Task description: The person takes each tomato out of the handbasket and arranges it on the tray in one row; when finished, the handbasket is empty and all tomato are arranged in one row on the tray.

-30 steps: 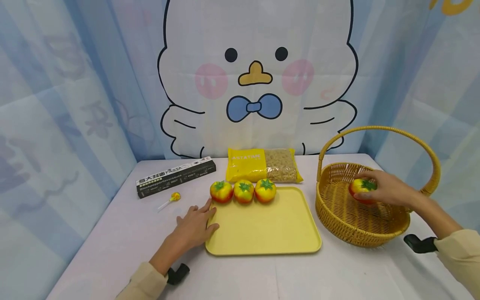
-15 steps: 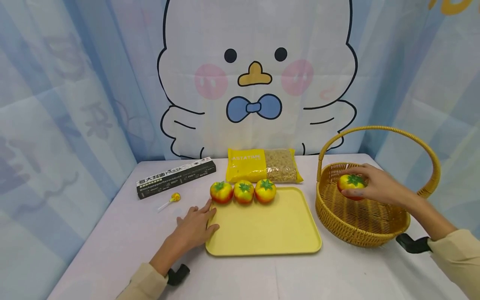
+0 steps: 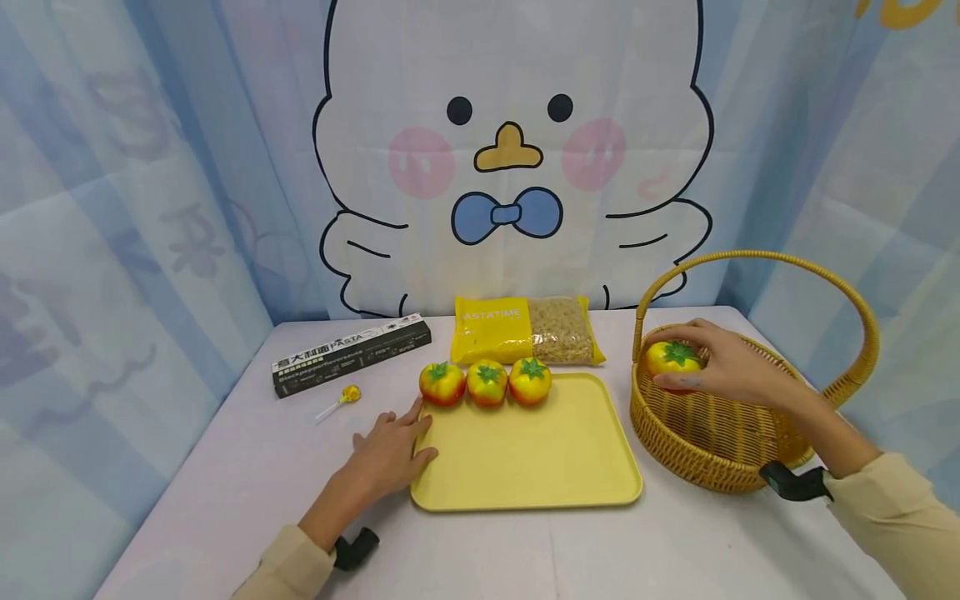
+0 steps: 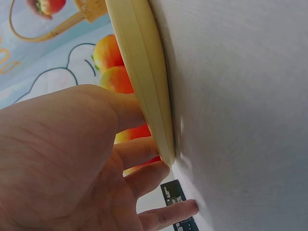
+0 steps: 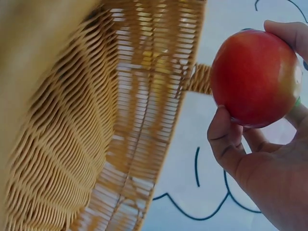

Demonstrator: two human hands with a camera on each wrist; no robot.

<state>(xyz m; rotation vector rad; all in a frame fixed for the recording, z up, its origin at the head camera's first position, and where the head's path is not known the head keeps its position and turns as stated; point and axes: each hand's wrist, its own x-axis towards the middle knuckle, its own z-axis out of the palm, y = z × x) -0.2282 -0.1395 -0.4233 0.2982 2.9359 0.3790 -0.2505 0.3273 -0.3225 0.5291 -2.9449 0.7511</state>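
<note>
My right hand (image 3: 727, 367) holds a yellow-red tomato (image 3: 671, 357) with a green leafy top, above the left side of the wicker basket (image 3: 693, 468). In the right wrist view, thumb and fingers grip the tomato (image 5: 252, 79) beside the basket's woven wall (image 5: 144, 96). On the left, my left hand (image 3: 388, 454) rests with spread fingers against the left edge of the yellow tray (image 3: 532, 467); the left wrist view shows its fingertips at the tray's rim (image 4: 144, 67). Three similar tomatoes, left (image 3: 442, 385), middle (image 3: 487, 383) and right (image 3: 530, 382), sit in a row along the tray's back edge.
A yellow pasta bag (image 3: 528, 331) lies behind the tray. At the back left are a black pasta box (image 3: 352, 356) and a lollipop (image 3: 341, 402). The basket's tall handle (image 3: 757, 255) arches over it. A printed curtain (image 3: 510, 267) encloses the table.
My right hand has carried the tomato leftward and up from the basket's inside toward its left rim. My left hand and the tray have stayed put.
</note>
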